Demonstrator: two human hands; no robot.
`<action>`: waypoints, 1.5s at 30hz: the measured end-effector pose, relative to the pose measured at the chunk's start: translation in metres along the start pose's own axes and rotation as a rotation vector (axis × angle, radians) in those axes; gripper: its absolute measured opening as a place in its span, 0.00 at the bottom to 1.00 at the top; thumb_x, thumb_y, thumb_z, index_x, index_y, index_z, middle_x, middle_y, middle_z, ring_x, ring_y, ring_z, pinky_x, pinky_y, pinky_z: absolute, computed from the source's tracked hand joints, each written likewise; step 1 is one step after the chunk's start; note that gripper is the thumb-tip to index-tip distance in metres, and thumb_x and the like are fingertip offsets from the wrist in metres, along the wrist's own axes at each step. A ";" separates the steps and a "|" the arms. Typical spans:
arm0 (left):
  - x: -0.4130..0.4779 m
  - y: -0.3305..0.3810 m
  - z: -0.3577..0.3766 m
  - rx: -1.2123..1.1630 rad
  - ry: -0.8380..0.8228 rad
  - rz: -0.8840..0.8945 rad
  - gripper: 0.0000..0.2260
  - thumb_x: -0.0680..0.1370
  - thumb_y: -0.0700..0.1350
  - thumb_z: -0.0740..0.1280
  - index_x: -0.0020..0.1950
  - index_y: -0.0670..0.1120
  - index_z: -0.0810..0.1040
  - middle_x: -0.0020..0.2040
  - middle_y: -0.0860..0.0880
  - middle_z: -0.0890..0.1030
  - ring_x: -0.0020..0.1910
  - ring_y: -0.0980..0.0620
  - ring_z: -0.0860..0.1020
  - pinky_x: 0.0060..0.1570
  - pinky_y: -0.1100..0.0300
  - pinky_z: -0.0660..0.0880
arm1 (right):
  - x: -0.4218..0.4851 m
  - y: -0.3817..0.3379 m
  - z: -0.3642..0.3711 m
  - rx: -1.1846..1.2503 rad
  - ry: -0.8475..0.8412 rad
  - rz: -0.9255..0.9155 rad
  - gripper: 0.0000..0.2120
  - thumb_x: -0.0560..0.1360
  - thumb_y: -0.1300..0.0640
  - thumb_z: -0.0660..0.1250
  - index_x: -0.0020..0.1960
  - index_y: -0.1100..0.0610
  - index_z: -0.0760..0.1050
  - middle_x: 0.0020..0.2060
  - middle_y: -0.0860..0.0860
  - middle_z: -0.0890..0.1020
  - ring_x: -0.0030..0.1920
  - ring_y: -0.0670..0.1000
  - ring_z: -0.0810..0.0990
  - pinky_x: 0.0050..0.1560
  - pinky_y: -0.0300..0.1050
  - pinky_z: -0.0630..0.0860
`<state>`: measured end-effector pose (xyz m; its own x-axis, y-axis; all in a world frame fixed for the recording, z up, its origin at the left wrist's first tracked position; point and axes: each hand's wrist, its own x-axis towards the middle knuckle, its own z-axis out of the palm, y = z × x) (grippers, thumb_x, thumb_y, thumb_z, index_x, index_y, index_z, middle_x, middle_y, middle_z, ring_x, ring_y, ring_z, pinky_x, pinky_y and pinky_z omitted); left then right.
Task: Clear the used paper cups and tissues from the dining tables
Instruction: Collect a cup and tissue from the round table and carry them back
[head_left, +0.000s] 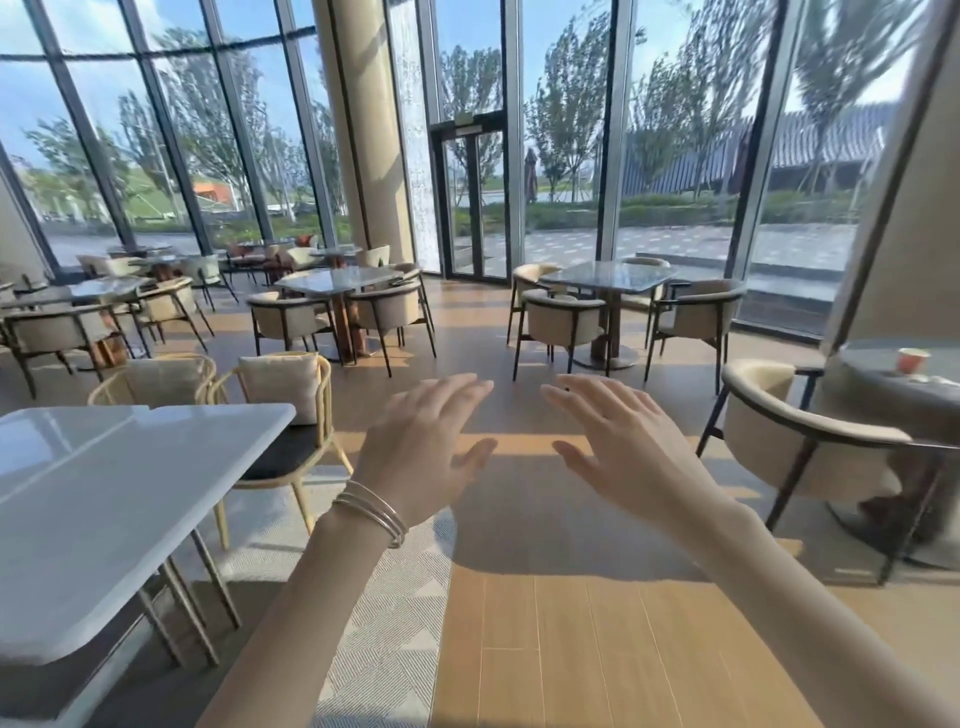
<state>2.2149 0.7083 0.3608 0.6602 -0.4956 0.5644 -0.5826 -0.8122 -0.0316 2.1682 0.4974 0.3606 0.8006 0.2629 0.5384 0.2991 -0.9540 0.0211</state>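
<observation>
A red-and-white paper cup (912, 360) is standing upright on the round table (867, 362) at the far right, with what may be a crumpled tissue (932, 380) lying just beside it. Well apart from them, the left hand (421, 452) and right hand (618, 441) are hovering over the wooden floor (571, 649), fingers spread, holding nothing

Both hands raised forward, left hand (421, 447) and right hand (618, 441) flat, fingers straight
</observation>
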 end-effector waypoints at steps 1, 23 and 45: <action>0.004 0.004 0.003 -0.011 0.003 0.017 0.23 0.77 0.56 0.61 0.70 0.50 0.67 0.69 0.51 0.70 0.67 0.50 0.68 0.63 0.52 0.64 | -0.003 0.004 -0.002 -0.006 0.006 0.012 0.25 0.74 0.52 0.67 0.69 0.55 0.66 0.66 0.55 0.72 0.66 0.56 0.70 0.64 0.53 0.66; 0.052 0.065 0.040 -0.141 0.000 0.211 0.23 0.77 0.56 0.60 0.71 0.51 0.66 0.69 0.52 0.70 0.67 0.51 0.67 0.61 0.53 0.63 | -0.047 0.060 -0.022 -0.131 0.061 0.168 0.24 0.74 0.51 0.67 0.69 0.55 0.67 0.66 0.53 0.72 0.66 0.54 0.69 0.64 0.52 0.67; 0.256 0.230 0.187 -0.266 0.013 0.377 0.24 0.76 0.57 0.61 0.70 0.51 0.67 0.68 0.51 0.71 0.66 0.51 0.68 0.61 0.52 0.65 | -0.072 0.332 -0.011 -0.267 0.111 0.362 0.25 0.69 0.54 0.72 0.64 0.56 0.71 0.60 0.55 0.77 0.60 0.57 0.76 0.57 0.56 0.73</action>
<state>2.3384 0.3368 0.3436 0.3735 -0.7362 0.5643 -0.8835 -0.4677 -0.0253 2.2039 0.1605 0.3381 0.7641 -0.0969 0.6378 -0.1451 -0.9891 0.0237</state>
